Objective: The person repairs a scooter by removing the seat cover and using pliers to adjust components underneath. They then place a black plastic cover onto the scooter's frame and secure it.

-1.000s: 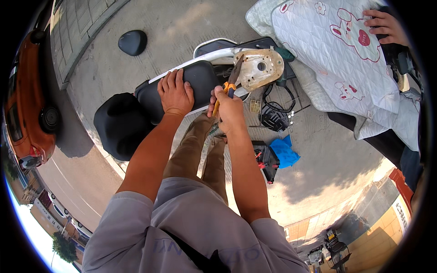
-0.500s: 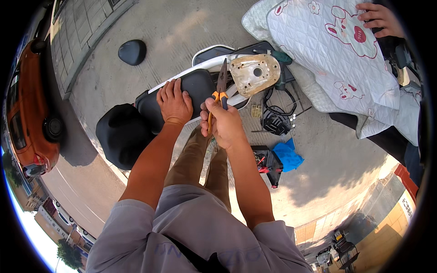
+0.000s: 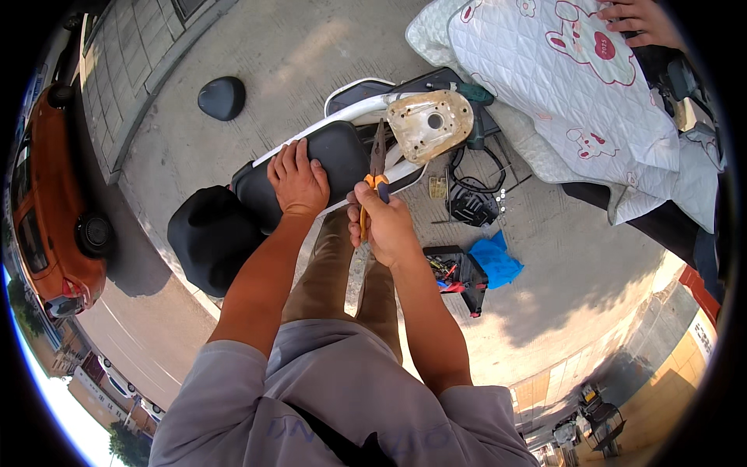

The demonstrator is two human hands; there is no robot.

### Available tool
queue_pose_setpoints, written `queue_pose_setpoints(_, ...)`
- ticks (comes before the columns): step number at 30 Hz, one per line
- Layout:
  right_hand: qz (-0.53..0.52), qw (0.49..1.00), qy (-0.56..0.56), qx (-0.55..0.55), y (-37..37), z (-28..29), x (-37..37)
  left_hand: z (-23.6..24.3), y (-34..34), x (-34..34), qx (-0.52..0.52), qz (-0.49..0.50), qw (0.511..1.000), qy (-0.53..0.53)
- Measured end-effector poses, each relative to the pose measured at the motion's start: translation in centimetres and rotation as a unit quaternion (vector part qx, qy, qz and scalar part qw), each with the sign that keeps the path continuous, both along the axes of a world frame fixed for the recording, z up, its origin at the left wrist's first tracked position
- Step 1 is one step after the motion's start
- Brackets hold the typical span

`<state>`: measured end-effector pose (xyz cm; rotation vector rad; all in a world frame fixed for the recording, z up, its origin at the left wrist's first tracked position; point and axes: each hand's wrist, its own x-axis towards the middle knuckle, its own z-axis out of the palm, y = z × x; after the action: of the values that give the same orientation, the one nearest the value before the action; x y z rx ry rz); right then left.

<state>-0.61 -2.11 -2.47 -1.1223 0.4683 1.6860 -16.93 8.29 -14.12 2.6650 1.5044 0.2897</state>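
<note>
My left hand [image 3: 299, 187] lies palm down with fingers apart on the black padded seat [image 3: 338, 152] of a scooter with a white frame [image 3: 366, 107]. My right hand [image 3: 383, 222] grips long-nose pliers with orange and dark handles [image 3: 377, 156]; their jaws point away from me, between the seat and a worn, cream-coloured plate [image 3: 408, 128] with a centre hole and several small holes. Just right of that plate is a dark green power tool [image 3: 475, 93]. A black rounded case or cover [image 3: 214, 237] sits at the seat's left end.
A small black pad [image 3: 222, 97] lies on the pavement. Right are black parts [image 3: 473, 202], a toolbox [image 3: 459, 284], a blue bag [image 3: 498, 261] and another vehicle under a quilted cover [image 3: 568, 117], beside someone's hand [image 3: 634, 23]. An orange car [image 3: 58, 218] stands left, near a curb.
The pliers have moved left off the plate's edge and down toward me, now pointing more straight ahead in my right hand. My left hand stays on the seat.
</note>
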Motion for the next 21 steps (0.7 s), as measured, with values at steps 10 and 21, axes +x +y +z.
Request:
queue_pose_setpoints(10,-0.050,0.981,-0.179,-0.052,-3.9,4.5,2.1,0.2,0.8,0.3,-0.011,0.012,1.000,-0.016)
queue_pose_setpoints(21,-0.161,0.980,-0.109,-0.051,-1.6,3.2,1.0,0.4,1.0,0.1,-0.027,0.016,0.999,-0.023)
